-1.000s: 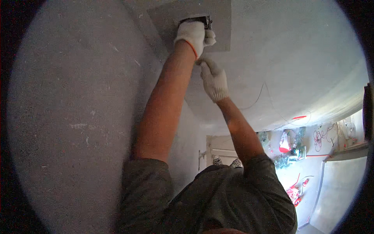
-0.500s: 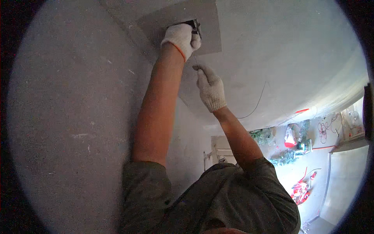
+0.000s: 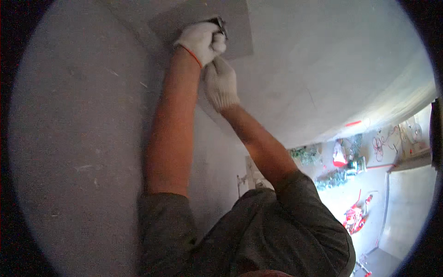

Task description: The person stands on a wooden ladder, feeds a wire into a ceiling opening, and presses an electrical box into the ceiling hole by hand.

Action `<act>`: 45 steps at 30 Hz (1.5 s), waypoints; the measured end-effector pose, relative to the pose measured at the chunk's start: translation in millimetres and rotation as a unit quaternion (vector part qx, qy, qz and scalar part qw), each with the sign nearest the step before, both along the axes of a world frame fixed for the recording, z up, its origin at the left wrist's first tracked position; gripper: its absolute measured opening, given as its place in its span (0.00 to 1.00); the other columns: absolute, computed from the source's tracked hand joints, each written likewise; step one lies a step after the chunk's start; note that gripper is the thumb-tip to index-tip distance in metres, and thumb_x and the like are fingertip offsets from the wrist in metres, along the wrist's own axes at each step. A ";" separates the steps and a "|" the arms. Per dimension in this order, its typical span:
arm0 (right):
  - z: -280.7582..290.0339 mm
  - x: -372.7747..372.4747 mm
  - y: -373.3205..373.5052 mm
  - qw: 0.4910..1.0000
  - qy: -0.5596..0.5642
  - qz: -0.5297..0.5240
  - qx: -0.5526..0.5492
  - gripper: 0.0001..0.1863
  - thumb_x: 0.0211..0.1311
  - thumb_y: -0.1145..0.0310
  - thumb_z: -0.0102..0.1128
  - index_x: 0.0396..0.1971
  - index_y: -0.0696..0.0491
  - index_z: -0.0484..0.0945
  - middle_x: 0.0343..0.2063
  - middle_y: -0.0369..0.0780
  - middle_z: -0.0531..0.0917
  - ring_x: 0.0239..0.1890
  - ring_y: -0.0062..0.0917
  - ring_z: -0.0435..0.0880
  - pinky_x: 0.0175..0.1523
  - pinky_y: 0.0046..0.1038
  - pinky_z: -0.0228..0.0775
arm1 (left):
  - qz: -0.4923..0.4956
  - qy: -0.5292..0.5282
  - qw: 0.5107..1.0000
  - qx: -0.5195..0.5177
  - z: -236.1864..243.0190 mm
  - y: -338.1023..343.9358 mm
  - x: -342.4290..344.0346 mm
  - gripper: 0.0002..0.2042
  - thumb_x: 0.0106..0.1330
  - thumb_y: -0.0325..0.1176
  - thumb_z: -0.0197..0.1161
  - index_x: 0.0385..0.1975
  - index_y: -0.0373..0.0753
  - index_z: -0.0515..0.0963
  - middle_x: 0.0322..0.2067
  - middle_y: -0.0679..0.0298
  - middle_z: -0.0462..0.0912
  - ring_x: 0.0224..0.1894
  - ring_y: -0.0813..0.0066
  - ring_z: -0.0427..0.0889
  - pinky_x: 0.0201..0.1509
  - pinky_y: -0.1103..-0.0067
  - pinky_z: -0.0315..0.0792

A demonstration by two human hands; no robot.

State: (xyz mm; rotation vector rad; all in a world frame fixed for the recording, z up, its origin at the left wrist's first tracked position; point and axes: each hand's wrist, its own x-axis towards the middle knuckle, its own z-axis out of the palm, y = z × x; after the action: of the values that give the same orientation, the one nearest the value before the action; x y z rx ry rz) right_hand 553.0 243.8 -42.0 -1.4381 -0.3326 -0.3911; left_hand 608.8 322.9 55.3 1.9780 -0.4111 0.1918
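My left hand (image 3: 203, 42), in a white knit glove with an orange cuff edge, is raised to a darker grey rectangle (image 3: 240, 34) on the pale surface overhead. Its fingers are closed on a small black fixture (image 3: 218, 23), mostly covered by the glove. Just below it, my right hand (image 3: 221, 83), gloved in white too, has come up against the left hand's wrist side. The right fingers look bent together, but their tips are behind the left hand, so what they hold cannot be made out.
A grey wall (image 3: 78, 138) with scuff marks rises close along my left arm. Far below on the right lie green bundles (image 3: 332, 180), a red and white container (image 3: 340, 154), a coiled red cable (image 3: 379, 145) and a red object (image 3: 354, 219). A pale door (image 3: 256, 175) stands behind me.
My right hand has moved up and left to meet the left hand; the small dark piece it pinched is now hidden. My left hand appears slightly further left, as does the whole scene.
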 end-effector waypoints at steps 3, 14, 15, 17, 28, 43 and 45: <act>-4.6 7.2 -6.4 0.999 -0.002 0.011 -0.044 0.13 0.66 0.69 0.46 0.42 0.59 0.77 0.32 0.50 0.82 0.33 0.35 0.83 0.41 0.33 0.72 | 0.063 -0.173 0.926 0.330 3.3 1.1 -9.2 0.05 0.60 0.21 0.52 0.24 0.39 0.68 0.21 0.68 0.66 0.22 0.79 0.64 0.22 0.78 0.63; -49.2 -11.3 -16.8 0.991 0.077 0.022 -0.108 0.15 0.67 0.68 0.47 0.49 0.56 0.74 0.38 0.53 0.81 0.42 0.50 0.81 0.46 0.37 0.72 | 0.074 0.175 0.868 -0.460 -4.2 -14.1 15.7 0.08 0.68 0.21 0.44 0.27 0.41 0.63 0.22 0.69 0.59 0.22 0.75 0.65 0.20 0.79 0.60; -47.1 -15.3 -3.1 0.993 0.090 0.046 -0.056 0.15 0.66 0.67 0.47 0.49 0.56 0.74 0.40 0.53 0.81 0.45 0.49 0.80 0.49 0.37 0.71 | 0.071 0.180 0.867 -0.460 -5.0 -7.3 15.7 0.08 0.68 0.21 0.44 0.27 0.41 0.63 0.22 0.69 0.59 0.22 0.75 0.65 0.20 0.79 0.60; -47.3 -18.4 17.3 0.992 0.106 0.062 -0.003 0.16 0.66 0.66 0.48 0.50 0.57 0.73 0.42 0.53 0.81 0.47 0.48 0.79 0.51 0.37 0.69 | 0.013 0.233 0.842 -0.487 -9.2 5.9 19.6 0.08 0.69 0.22 0.45 0.27 0.40 0.63 0.22 0.68 0.60 0.24 0.75 0.65 0.21 0.78 0.61; -16.6 -1.3 20.8 0.991 0.081 0.089 0.062 0.20 0.67 0.62 0.49 0.49 0.64 0.71 0.44 0.53 0.81 0.49 0.46 0.79 0.54 0.35 0.67 | 0.000 0.251 0.810 -0.530 1.2 5.4 11.0 0.10 0.73 0.25 0.41 0.25 0.39 0.59 0.22 0.68 0.57 0.22 0.75 0.60 0.19 0.78 0.58; 4.6 16.6 19.9 0.999 0.024 -0.015 0.037 0.12 0.63 0.68 0.50 0.42 0.57 0.75 0.37 0.57 0.79 0.44 0.54 0.75 0.44 0.43 0.70 | -0.051 0.237 0.830 -0.502 -1.1 2.7 23.1 0.06 0.68 0.21 0.43 0.31 0.41 0.66 0.24 0.68 0.62 0.23 0.78 0.63 0.21 0.83 0.55; 9.2 32.6 35.6 0.965 0.009 0.094 0.246 0.14 0.65 0.64 0.49 0.45 0.56 0.74 0.39 0.56 0.80 0.45 0.53 0.77 0.46 0.46 0.69 | -0.059 0.195 0.893 -0.402 -4.4 5.2 38.8 0.07 0.67 0.21 0.45 0.29 0.41 0.65 0.24 0.68 0.63 0.23 0.78 0.65 0.20 0.82 0.56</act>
State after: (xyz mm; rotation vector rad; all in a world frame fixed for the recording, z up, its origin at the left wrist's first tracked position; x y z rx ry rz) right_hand 585.6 279.4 -32.8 -0.9148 -0.3276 -0.2803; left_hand 647.6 328.1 50.9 1.1236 -0.1410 -0.1092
